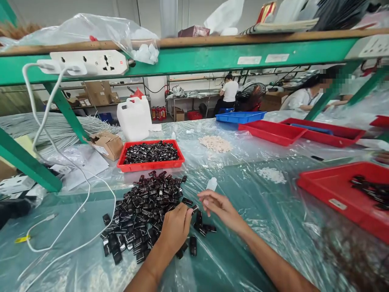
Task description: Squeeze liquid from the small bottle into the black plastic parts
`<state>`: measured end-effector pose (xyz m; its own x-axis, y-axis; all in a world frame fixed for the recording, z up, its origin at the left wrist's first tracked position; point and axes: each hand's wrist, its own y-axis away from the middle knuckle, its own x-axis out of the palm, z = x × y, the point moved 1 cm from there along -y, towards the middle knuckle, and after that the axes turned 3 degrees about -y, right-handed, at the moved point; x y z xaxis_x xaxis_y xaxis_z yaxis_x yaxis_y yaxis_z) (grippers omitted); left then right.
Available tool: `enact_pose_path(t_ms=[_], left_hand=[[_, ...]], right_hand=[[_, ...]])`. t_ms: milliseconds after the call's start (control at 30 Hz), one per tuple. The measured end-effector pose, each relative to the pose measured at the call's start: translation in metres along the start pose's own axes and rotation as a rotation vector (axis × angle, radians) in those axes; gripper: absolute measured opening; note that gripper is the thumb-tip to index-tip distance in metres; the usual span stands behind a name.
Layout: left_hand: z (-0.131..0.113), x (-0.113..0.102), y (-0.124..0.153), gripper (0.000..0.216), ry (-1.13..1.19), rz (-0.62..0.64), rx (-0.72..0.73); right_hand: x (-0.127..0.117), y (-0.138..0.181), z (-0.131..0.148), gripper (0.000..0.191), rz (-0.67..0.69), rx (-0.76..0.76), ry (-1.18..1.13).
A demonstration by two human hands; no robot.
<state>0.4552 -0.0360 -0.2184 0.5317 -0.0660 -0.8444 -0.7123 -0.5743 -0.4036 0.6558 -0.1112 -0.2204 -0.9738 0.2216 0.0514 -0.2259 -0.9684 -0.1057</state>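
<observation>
Green worktop (219, 263) under clear plastic sheeting (285, 215). From its centre: glossy black oblong pieces (142, 202), heaped, 9 o'clock; bright-red rectangular plastic tray (152, 165), 10; white plastic jerrycan (135, 119), 11; beige small-piece pile (215, 144), 12; white flaky pile (272, 175), 3; second red plastic tray (322, 186), farther out, 3.

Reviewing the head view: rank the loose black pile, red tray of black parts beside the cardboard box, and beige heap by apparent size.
1. Loose black pile, though it lies nearest the camera
2. Red tray
3. Beige heap
</observation>
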Motion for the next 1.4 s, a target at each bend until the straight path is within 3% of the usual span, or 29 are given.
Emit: enact_pose_path(t_ms=[400,600,767,867,1000,1100,1167,1233,1300,1400], left_hand=[[-0.008,-0.002,0.000,0.047,0.148,0.000,-0.059],[-0.006,-0.005,0.000,0.040,0.124,-0.013,-0.091],[-0.010,0.000,0.005,0.027,0.030,0.066,0.032],[-0.012,0.000,0.008,0.023,0.000,0.112,0.093],[-0.008,-0.004,0.008,0.025,-0.025,0.137,0.083],[-0.007,-0.008,0.008,0.024,-0.055,0.139,0.088],[-0.009,-0.010,0.009,0.021,-0.077,0.137,0.104],[-0.011,-0.012,0.008,0.016,-0.090,0.128,0.108],[-0.011,-0.013,0.006,0.012,-0.092,0.111,0.089],[-0.004,-0.013,0.001,0.013,-0.086,0.081,0.030]], right_hand=[[0.013,0.009,0.009,0.047,0.128,0.092,0.075],[0.009,0.004,0.005,0.057,-0.026,0.075,0.062],[0.015,-0.003,0.006,0.068,-0.162,-0.001,0.157],[0.030,-0.042,0.031,0.064,-0.212,-0.085,0.293],[0.054,-0.119,0.095,0.055,-0.240,-0.238,0.482],[0.057,-0.133,0.137,0.057,-0.281,-0.366,0.560],[0.045,-0.114,0.146,0.053,-0.312,-0.433,0.590],[0.022,-0.085,0.134,0.044,-0.337,-0.459,0.624],[-0.009,-0.059,0.104,0.035,-0.378,-0.446,0.650],[-0.058,-0.038,0.047,0.037,-0.533,-0.352,0.645]])
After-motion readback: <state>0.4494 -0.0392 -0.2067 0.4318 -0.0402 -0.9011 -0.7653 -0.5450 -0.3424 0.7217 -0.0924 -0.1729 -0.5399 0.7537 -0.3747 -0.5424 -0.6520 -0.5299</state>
